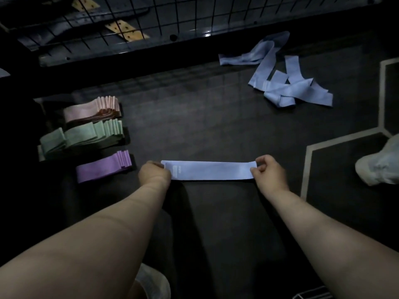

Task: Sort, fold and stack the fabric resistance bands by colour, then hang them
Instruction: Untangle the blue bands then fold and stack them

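Observation:
A light blue band (210, 170) lies flat and stretched out on the dark floor in front of me. My left hand (154, 174) pinches its left end and my right hand (267, 169) pinches its right end. To the left stand three folded stacks: pink bands (92, 110) at the back, green bands (83, 135) in the middle, purple bands (103, 167) nearest. A loose heap of unfolded blue bands (280, 83) lies at the back right.
A black wire grid panel (151, 16) leans over a dark frame along the back. A crumpled white plastic bag (380, 167) sits at the right edge. Pale hexagon lines (306, 169) mark the floor on the right.

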Demonstrator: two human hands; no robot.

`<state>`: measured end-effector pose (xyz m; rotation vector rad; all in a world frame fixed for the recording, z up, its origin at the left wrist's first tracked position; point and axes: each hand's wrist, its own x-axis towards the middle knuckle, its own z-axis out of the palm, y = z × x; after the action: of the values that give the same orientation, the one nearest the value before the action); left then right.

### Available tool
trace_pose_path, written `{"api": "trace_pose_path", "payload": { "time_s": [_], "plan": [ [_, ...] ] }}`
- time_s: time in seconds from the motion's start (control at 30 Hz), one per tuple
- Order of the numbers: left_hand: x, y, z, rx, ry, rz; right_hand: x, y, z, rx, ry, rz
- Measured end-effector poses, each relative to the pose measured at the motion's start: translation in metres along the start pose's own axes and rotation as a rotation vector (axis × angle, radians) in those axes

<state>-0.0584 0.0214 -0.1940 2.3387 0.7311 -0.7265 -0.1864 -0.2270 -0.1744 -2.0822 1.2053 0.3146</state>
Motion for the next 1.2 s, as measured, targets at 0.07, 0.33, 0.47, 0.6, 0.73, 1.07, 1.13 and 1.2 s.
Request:
{"api": "trace_pose_path", "payload": {
  "time_s": [0.07, 0.33, 0.47, 0.6, 0.73, 1.07, 1.13, 1.2],
  "plan": [
    [-0.002, 0.000, 0.003, 0.096, 0.017, 0.051, 0.003, 0.002, 0.003, -0.089, 0.015, 0.006],
    [-0.013, -0.001, 0.011, 0.851, -0.178, 0.962, 0.003, -0.004, 0.013, -0.813, -0.244, -0.674],
    [-0.015, -0.001, 0.023, 0.920, -0.171, 0.966, 0.010, -0.016, 0.024, -0.874, -0.292, -0.654],
    [-0.008, 0.003, 0.019, 0.971, -0.137, 0.937, 0.016, -0.020, 0.029, -0.869, -0.286, -0.598],
    [-0.007, 0.005, 0.017, 0.969, -0.127, 0.957, 0.018, -0.019, 0.028, -0.875, -0.297, -0.638],
    [-0.009, -0.002, 0.012, 0.135, 0.077, 0.025, 0.002, 0.010, 0.027, 0.074, 0.131, 0.186],
    [-0.006, -0.008, 0.014, 0.031, 0.066, -0.063, 0.003, 0.013, 0.030, 0.195, 0.111, 0.257],
    [-0.004, -0.014, 0.018, -0.037, 0.068, -0.058, 0.003, 0.016, 0.032, 0.231, 0.112, 0.243]
  ]
}}
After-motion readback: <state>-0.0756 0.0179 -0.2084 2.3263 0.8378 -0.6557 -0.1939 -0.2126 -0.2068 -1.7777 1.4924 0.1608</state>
